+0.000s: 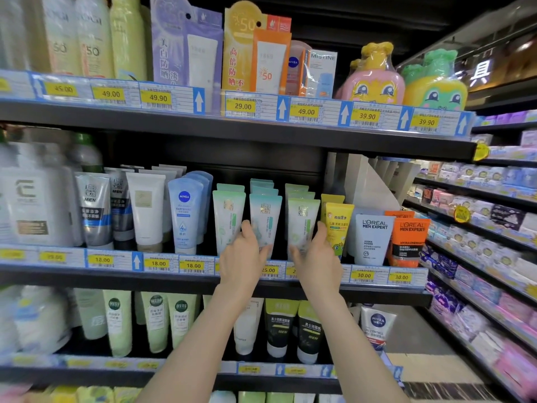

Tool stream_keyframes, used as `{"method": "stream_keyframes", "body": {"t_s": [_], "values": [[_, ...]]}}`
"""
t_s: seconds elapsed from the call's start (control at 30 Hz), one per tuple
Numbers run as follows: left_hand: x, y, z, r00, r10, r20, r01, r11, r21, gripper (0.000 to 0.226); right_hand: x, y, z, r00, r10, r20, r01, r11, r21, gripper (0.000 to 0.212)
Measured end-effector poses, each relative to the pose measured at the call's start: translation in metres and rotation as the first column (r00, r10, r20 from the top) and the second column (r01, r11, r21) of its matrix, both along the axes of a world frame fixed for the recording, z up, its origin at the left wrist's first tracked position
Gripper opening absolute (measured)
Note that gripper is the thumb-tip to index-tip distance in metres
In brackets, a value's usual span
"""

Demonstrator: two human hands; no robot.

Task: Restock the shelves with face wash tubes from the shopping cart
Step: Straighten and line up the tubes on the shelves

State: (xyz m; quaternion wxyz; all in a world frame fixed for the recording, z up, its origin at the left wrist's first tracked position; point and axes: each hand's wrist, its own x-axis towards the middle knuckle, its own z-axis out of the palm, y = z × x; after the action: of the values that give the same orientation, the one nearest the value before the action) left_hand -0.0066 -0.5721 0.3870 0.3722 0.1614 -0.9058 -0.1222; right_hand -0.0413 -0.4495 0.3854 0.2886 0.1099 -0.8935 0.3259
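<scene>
Both hands raised to the middle shelf, forearms bare. Left hand (245,257) grips the lower part of a pale aqua-to-white plastic face wash tube (265,219), thumb up along its left edge, fingers wrapped across the front near the cap end. Right hand (315,257) holds the neighbouring pale green-and-white plastic face wash tube (302,221), thumb up along its right side, fingers curled over its lower front; fingertips blurred.

Both tubes stand cap-down, flat crimped end up, at the front of their rows on the black metal middle shelf (180,282). Each has a small gold square logo near the top and faint vertical print; surface looks soft matte. More tubes of the same kind are lined up behind each. A third row, light green tube (228,221), stands just left of the left hand.

Just right of the right hand: a yellow children's tube with a green cartoon figure (337,228), touching or nearly touching the thumb. Farther right, a white L'Oreal Men Expert tube (373,239) and an orange one (408,242). To the left, a blue Nivea tube (186,213). Yellow price tags (363,275) run along the shelf edge.
</scene>
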Motion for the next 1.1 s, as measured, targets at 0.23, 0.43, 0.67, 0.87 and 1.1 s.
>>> {"method": "stream_keyframes", "body": {"t_s": [0.23, 0.43, 0.67, 0.87, 1.1], "values": [[0.032, -0.022, -0.009, 0.99, -0.092, -0.108, 0.091, 0.996, -0.013, 0.039, 0.022, -0.008, -0.007, 0.981, 0.106, -0.161, -0.119, 0.99, -0.072, 0.055], [0.059, -0.069, -0.007, 0.99, 0.043, -0.132, -0.043, 0.999, 0.006, 0.037, 0.043, -0.049, -0.004, 0.944, 0.27, -0.188, -0.289, 0.954, -0.084, 0.05], [0.074, -0.136, -0.005, 0.971, 0.076, -0.225, -0.05, 0.991, 0.12, 0.037, 0.064, -0.115, -0.002, 0.887, 0.416, -0.2, -0.437, 0.896, -0.078, 0.05], [0.069, -0.178, -0.001, 0.976, 0.052, -0.211, -0.005, 0.976, 0.217, 0.054, 0.064, -0.166, -0.001, 0.889, 0.446, -0.1, -0.452, 0.891, -0.044, 0.069], [0.055, -0.204, 0.004, 0.991, -0.03, -0.131, 0.067, 0.956, 0.284, 0.075, 0.054, -0.205, 0.008, 0.959, 0.279, -0.04, -0.281, 0.959, -0.039, 0.075]]}}
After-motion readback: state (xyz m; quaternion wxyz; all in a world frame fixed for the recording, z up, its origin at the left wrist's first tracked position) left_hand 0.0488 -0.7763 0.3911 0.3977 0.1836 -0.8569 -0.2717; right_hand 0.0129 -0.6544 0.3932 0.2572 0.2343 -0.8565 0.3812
